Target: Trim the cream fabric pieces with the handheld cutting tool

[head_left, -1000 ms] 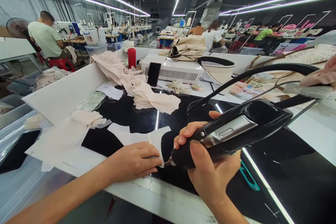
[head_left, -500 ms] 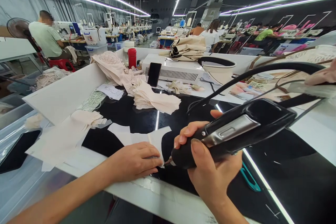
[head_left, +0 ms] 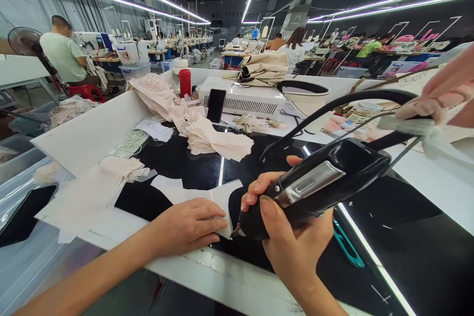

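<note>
My left hand [head_left: 190, 224] lies with its fingers flat on a small white cloth-like piece [head_left: 218, 196], pressing it against the glossy black work surface [head_left: 159, 192]. Wrapped in my right hand [head_left: 292, 237] is a black corded hand tool [head_left: 314, 190] with a metal plate on its side. Its narrow pointed tip [head_left: 237, 231] meets or nearly meets the lower right corner of the piece, close to my left fingertips; contact cannot be made out. A black cable [head_left: 333, 108] arches from the tool's rear. Another person's hand [head_left: 440, 101] is at that cable on the right.
A teal-handled tool [head_left: 348, 244] lies right of my right hand. Cream cloth pieces [head_left: 218, 138] are piled behind, more [head_left: 92, 187] at left. A phone [head_left: 216, 104] leans on a vented white box [head_left: 244, 96] near a red bottle [head_left: 184, 82]. Another phone [head_left: 25, 212] lies left.
The tool's body and my right hand have shifted slightly left. The other person's hand has come further into view, moving left with the cable. My left hand stays nearly in place.
</note>
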A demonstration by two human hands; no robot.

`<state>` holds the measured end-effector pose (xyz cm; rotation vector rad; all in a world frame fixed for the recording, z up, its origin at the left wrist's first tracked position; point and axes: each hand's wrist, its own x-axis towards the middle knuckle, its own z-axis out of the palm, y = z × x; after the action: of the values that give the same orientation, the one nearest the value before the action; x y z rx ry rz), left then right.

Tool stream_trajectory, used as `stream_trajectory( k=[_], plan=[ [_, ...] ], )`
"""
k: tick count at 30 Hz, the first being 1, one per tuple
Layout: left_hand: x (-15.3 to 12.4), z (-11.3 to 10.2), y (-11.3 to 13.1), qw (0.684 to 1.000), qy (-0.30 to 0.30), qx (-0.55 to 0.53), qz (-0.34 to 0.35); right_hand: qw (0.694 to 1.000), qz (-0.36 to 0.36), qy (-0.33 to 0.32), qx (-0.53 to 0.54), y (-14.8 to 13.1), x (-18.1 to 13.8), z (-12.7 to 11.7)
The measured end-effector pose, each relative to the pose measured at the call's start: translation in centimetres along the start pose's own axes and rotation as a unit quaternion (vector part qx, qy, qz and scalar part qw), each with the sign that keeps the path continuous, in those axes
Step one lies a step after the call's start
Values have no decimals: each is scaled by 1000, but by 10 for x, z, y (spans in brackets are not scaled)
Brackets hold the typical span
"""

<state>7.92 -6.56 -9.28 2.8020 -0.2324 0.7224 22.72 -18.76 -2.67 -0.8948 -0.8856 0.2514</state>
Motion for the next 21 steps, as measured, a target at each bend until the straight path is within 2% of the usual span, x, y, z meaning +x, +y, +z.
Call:
stream_trajectory(
  k=[4,8,14,17,21],
  plan=[
    [-1,-3,0,1000,-22,0,2,1000,0,3,2,-3,-1,0],
    [-4,-8,4,1000,-20,-13,7,1000,-6,-3,-10,-5,3,-3],
    [-6,-23,14,996,-50,-72,18,996,-49,51,-51,0,33,-22],
    [2,-27,14,997,-52,-53,12,994,-54,66,-68,6,44,-31],
    [23,-19,8,999,-37,-6,7,994,-44,66,-73,13,49,-33]
  ],
)
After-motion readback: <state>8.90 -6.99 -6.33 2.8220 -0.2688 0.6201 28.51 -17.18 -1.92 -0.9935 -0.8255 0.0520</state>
